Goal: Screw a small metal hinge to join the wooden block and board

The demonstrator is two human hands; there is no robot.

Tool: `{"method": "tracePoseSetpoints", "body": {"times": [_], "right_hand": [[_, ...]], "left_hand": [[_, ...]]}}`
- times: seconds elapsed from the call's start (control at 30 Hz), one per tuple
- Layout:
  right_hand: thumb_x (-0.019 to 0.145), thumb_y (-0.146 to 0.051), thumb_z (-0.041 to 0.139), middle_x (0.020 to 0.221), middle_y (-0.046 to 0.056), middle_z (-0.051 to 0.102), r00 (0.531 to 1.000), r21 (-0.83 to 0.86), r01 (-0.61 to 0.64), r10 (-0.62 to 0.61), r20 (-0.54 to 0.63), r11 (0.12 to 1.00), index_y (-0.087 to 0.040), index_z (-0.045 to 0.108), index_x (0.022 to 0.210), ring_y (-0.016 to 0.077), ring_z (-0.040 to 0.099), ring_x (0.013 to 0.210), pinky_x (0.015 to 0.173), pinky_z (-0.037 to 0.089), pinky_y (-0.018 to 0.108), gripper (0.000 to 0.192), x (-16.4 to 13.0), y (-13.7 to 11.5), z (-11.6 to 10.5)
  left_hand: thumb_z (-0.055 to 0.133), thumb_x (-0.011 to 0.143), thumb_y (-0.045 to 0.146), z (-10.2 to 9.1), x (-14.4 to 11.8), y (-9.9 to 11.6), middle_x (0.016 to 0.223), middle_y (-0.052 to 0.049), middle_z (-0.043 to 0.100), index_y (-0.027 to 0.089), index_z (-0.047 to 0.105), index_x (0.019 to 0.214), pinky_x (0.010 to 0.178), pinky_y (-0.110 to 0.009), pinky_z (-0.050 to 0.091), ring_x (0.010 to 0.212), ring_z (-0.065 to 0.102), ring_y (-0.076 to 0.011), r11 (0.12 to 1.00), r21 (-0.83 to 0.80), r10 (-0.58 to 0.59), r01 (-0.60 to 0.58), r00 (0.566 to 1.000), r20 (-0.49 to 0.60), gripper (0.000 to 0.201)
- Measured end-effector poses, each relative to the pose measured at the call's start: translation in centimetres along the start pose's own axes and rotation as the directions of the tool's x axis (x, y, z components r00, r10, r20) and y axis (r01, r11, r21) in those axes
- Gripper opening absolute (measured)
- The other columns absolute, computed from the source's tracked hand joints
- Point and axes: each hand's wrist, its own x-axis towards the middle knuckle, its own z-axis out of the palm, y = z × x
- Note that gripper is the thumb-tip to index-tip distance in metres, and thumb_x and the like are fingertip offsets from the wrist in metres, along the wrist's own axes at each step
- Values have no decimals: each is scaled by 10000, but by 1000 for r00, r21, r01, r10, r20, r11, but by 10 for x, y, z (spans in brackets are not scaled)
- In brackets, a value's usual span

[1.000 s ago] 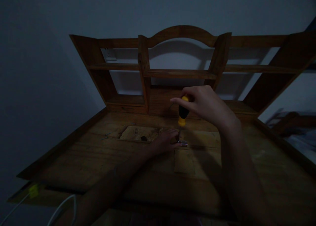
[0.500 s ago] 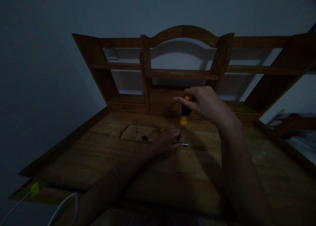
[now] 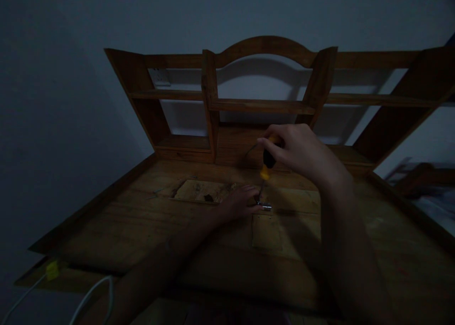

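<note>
Hands (image 3: 237, 204) apart (right (image 3: 298, 147) above left)

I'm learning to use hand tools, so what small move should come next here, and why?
Probably a slight turn of the screwdriver by the right hand: it grips the handle, the shaft slants down toward the small metal piece, and the left hand is right there, seemingly steadying it.
</note>
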Motion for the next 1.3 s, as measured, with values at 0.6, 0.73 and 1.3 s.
{"method": "tracePoseSetpoints", "body": {"times": [0.6,0.73,1.3], "right_hand": [[921,-354,623,1006,67,740,995,61,73,-77,69,995,-211,725,1045,235,663,878,766,452,338,215,-3,2,-4],[912,-314,640,931,19,747,985,154,89,-110,130,984,-239,736,1057,193,664,787,711,447,304,189,-9,1,-15],[878,-258,628,783,-7,698,982,179,77,-106,158,981,-215,692,1069,160,612,664,621,385,274,206,-6,0,-14]], "left_hand": [[740,902,348,2,0,-3,1050,-53,692,193,615,999,915,-336,516,1016,653,-211,998,-59,5,-6,1000,-6,222],[731,906,358,2,0,-3,1050,-59,693,193,616,988,916,-340,521,1017,653,-217,998,-55,9,-9,1000,0,217],[747,901,362,4,-1,-6,1049,-60,699,179,620,982,912,-332,520,1006,660,-219,1000,-19,15,-16,1000,-25,238]]}}
